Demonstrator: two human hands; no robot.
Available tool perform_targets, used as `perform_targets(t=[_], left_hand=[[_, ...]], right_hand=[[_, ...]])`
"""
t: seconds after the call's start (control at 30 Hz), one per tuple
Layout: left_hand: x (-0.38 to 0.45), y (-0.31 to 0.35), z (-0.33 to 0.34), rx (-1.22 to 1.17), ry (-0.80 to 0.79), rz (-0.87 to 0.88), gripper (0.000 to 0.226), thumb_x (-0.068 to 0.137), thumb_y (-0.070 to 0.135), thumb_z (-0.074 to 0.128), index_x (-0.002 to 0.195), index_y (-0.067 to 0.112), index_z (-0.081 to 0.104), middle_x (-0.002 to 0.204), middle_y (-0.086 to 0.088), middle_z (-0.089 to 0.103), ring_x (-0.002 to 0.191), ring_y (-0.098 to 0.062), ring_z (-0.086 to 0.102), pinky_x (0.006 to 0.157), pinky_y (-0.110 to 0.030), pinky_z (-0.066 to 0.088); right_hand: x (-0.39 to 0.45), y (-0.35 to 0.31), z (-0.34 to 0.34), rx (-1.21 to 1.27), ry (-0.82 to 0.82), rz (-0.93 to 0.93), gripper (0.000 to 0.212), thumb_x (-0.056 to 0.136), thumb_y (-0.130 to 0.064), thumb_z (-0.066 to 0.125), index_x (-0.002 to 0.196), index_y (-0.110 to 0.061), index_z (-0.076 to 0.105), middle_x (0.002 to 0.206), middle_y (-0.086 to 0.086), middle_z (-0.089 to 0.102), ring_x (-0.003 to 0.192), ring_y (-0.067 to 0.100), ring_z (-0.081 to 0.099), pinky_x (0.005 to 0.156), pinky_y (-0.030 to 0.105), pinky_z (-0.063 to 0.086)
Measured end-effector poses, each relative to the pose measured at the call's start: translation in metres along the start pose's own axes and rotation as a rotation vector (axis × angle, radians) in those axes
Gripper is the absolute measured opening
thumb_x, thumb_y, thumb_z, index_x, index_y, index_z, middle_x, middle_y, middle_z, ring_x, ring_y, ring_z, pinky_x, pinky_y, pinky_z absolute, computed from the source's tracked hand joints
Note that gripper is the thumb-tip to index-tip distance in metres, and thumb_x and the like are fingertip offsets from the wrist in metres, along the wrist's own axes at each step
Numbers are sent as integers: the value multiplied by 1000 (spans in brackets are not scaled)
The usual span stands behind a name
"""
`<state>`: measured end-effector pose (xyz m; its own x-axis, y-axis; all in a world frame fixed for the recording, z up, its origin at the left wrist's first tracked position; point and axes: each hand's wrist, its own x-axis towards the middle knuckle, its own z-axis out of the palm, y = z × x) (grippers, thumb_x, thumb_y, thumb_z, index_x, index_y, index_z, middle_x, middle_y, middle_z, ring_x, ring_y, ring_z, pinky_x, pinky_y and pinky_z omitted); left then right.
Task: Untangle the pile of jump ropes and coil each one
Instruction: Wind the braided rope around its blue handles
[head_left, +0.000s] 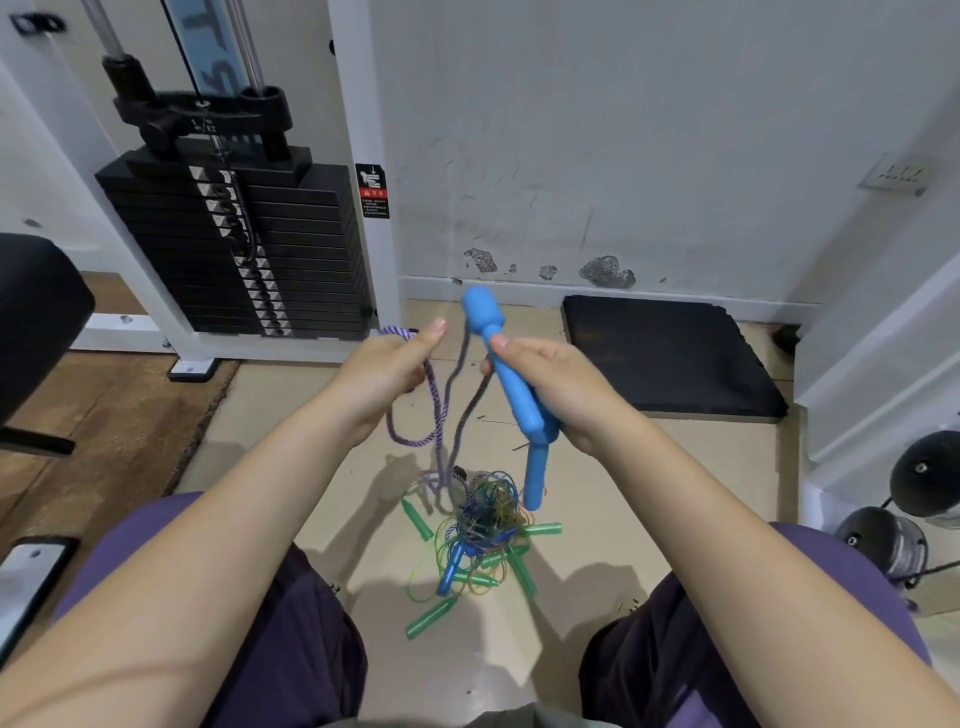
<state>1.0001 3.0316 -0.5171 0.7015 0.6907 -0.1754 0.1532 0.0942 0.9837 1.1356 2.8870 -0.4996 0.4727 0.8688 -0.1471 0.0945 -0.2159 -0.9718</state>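
Note:
My right hand (558, 387) grips two blue jump-rope handles (511, 379); one points up and away, the other hangs down. A purple braided rope (435, 410) runs from them in loops. My left hand (387, 371) pinches this rope a little to the left, at the same height. The rope's lower part drops to a tangled pile of jump ropes (480, 525) on the floor between my knees. That pile holds thin green and orange cords, several green handles (430, 616) and a blue handle (451, 566).
A black weight stack (249, 249) in a white frame stands at the back left. A black mat (670, 356) lies by the wall at the right. Dumbbells (904, 530) sit at the far right, a black padded seat (36, 312) at the left, a phone (26, 582) on the floor.

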Motion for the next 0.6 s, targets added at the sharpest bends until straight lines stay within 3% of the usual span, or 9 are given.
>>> perform_targets(t=[0.03,0.1,0.17,0.23,0.3,0.4,0.5,0.6], left_hand=[[0,-3,2,72,-7,-23,46,89,54,64,96,9,61,88,-9,58,87,-20,54,96,-35,51],[-7,-3,9,92,-79,-42,53,84,60,65,93,7,67,78,-4,63,78,-18,62,83,-31,54],[-17,-3,19,101,-199,-30,59,81,63,68,97,6,68,77,-4,67,67,-14,64,69,-29,54],[-24,-5,27,113,-278,-10,60,82,56,72,103,0,65,84,-10,70,66,-16,65,67,-31,55],[-26,-5,28,129,-274,8,43,88,38,71,101,-2,61,83,-16,70,62,-19,64,63,-31,54],[-26,-4,26,131,-285,-12,16,100,22,58,96,7,61,73,-9,66,55,-18,63,55,-26,53],[-23,-9,26,141,-261,-60,12,104,17,49,93,12,51,78,-10,62,60,-18,63,56,-26,53],[-21,-16,27,130,-216,-77,13,102,17,54,91,11,50,82,-12,60,72,-20,63,67,-33,56]], right_hand=[[3,1,-2,63,55,4,32,94,-45,59,84,-19,72,56,-13,54,49,6,46,50,19,38],[5,2,-4,153,80,-1,29,95,-41,60,85,-15,70,57,-8,56,48,8,46,49,18,39],[4,5,2,204,27,-21,27,96,-31,61,89,-6,66,57,0,57,43,10,45,45,19,40],[2,8,10,192,-29,-21,25,96,-26,61,93,-1,64,61,11,56,43,13,44,46,20,40],[1,7,13,154,-70,0,28,97,-29,59,92,-2,63,67,16,54,47,15,45,51,23,40],[2,2,7,198,-66,89,35,100,-38,52,94,-5,62,67,6,56,48,15,47,52,24,41],[3,-3,0,443,17,176,30,99,-35,53,89,-8,61,68,4,49,50,17,47,54,27,41],[4,-8,-4,761,89,255,30,95,-28,58,71,-14,47,64,4,40,52,17,44,56,28,41]])
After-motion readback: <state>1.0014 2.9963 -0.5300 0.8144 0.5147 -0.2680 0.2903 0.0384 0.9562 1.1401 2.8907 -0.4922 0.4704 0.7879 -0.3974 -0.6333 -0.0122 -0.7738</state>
